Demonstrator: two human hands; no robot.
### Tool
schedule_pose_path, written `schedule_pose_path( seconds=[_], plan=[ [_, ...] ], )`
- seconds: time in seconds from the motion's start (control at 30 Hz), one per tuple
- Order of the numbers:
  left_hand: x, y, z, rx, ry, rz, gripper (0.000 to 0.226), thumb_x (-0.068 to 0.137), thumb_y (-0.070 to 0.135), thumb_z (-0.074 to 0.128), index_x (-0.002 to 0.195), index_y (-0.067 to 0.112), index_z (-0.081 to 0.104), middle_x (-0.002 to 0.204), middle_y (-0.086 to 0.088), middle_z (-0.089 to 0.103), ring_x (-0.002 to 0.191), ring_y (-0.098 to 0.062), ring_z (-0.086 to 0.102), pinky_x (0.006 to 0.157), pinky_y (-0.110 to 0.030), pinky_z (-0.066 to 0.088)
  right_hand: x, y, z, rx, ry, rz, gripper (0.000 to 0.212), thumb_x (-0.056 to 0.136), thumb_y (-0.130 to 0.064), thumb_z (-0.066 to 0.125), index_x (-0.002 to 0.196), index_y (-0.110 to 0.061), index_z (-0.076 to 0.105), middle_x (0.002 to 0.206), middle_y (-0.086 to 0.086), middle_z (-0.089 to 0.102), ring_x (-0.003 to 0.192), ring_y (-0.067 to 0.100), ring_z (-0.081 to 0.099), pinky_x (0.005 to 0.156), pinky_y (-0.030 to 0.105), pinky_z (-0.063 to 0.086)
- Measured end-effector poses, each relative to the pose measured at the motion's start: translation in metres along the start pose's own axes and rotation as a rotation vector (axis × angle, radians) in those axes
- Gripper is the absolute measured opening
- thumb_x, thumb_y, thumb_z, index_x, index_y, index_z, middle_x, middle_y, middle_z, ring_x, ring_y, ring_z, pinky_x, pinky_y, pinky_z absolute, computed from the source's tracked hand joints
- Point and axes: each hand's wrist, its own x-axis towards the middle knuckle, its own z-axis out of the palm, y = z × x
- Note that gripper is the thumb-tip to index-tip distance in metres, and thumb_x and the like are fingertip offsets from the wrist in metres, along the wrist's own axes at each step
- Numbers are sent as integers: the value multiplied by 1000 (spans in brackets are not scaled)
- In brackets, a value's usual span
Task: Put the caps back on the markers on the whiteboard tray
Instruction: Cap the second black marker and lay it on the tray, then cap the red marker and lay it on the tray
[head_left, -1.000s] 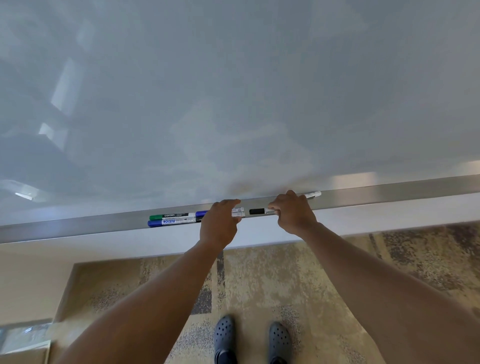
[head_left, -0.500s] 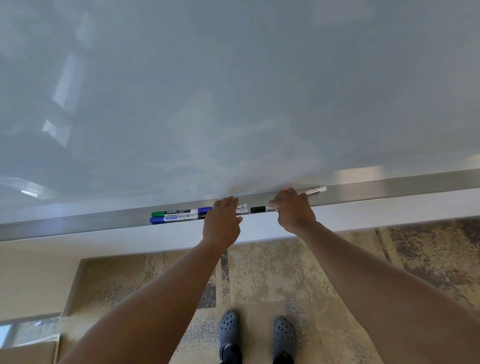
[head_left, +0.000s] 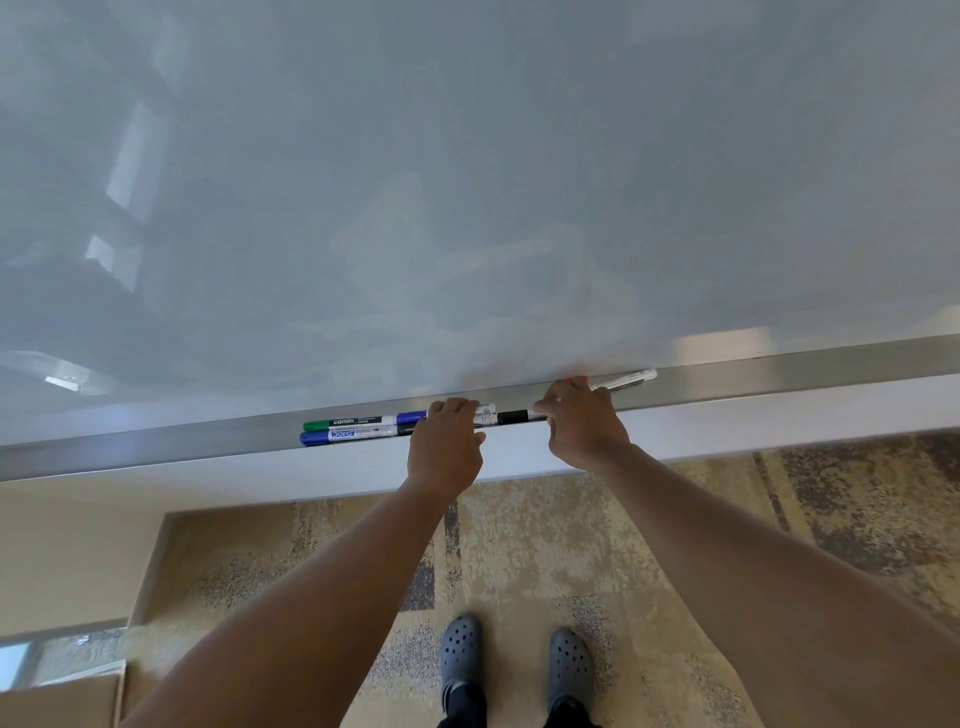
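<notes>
A metal whiteboard tray (head_left: 156, 448) runs across the view below the whiteboard. At its left lie a green-capped marker (head_left: 343, 421) and a blue-capped marker (head_left: 353, 434), side by side. My left hand (head_left: 447, 449) curls over a white marker with a blue end (head_left: 411, 415). My right hand (head_left: 584, 423) pinches the white end of a marker with a black section (head_left: 514, 417) that lies between the two hands. Behind my right hand a white marker (head_left: 626, 379) rests on the tray with a red bit (head_left: 576, 380) at its near end. My fingers hide the marker tips.
The large glossy whiteboard (head_left: 467, 182) fills the upper view. Below the tray are a pale wall strip and a patterned carpet (head_left: 545, 545), with my two grey shoes (head_left: 514, 660) on it. A cardboard box corner (head_left: 57, 701) sits at the bottom left.
Both hands stay at the tray on the same markers. The view has shifted slightly, and no marker has visibly moved.
</notes>
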Motion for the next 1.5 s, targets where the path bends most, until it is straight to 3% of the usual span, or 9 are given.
schedule_pose_path(
  seconds=[0.17, 0.43, 0.53, 0.63, 0.87, 1.0, 1.2, 1.5],
  plan=[
    [1, 1, -1, -14, 20, -19, 41, 97, 26, 55, 137, 19, 52, 140, 1, 53, 130, -19, 46, 100, -36, 47, 1, -4, 1, -6, 24, -16, 33, 86, -16, 51, 117, -19, 63, 121, 1, 54, 118, 26, 43, 93, 42, 36],
    [13, 20, -4, -20, 60, 22, 36, 95, 17, 51, 131, 18, 56, 132, 0, 58, 120, -21, 51, 94, -37, 49, -1, 14, -8, 49, 155, 69, 27, 76, -2, 55, 97, -15, 65, 106, 3, 55, 104, 26, 49, 80, 37, 38],
    [22, 36, -3, 12, 64, 98, 40, 90, 7, 52, 128, 18, 56, 129, 0, 60, 114, -22, 53, 89, -35, 50, -3, 28, -13, 10, 152, 120, 35, 76, -2, 56, 107, -16, 64, 110, 4, 56, 107, 28, 48, 83, 39, 39],
    [31, 53, -3, 12, 60, 150, 48, 91, 8, 55, 137, 20, 51, 136, 1, 57, 122, -21, 52, 96, -36, 46, -4, 39, -16, -4, 160, 144, 41, 76, -2, 57, 112, -19, 65, 110, 3, 59, 107, 27, 49, 85, 39, 43],
    [46, 88, -1, 77, 30, 259, 60, 87, 4, 55, 143, 22, 46, 139, 2, 56, 125, -20, 52, 101, -35, 42, -7, 58, -20, -38, 153, 223, 29, 83, -4, 53, 109, -9, 65, 112, 9, 58, 108, 30, 47, 85, 40, 43],
    [52, 105, 4, 113, 36, 290, 55, 88, 5, 56, 140, 21, 50, 132, 1, 61, 119, -21, 56, 99, -35, 44, -9, 70, -21, -54, 146, 260, 25, 88, -8, 52, 109, -9, 66, 112, 9, 57, 108, 29, 47, 88, 40, 45],
    [56, 121, 10, 174, 3, 283, 35, 85, 2, 54, 113, 20, 65, 101, 0, 69, 90, -21, 66, 78, -34, 54, -11, 86, -18, -59, 181, 290, 22, 92, -18, 55, 106, -8, 68, 108, 10, 59, 106, 31, 48, 84, 42, 45],
    [60, 128, 15, 183, -52, 272, 32, 85, 2, 57, 110, 20, 68, 101, -1, 63, 86, -23, 66, 74, -34, 56, -13, 96, -15, -58, 202, 293, 23, 92, -23, 59, 107, -9, 68, 106, 9, 60, 104, 30, 50, 84, 41, 46]
  ],
)
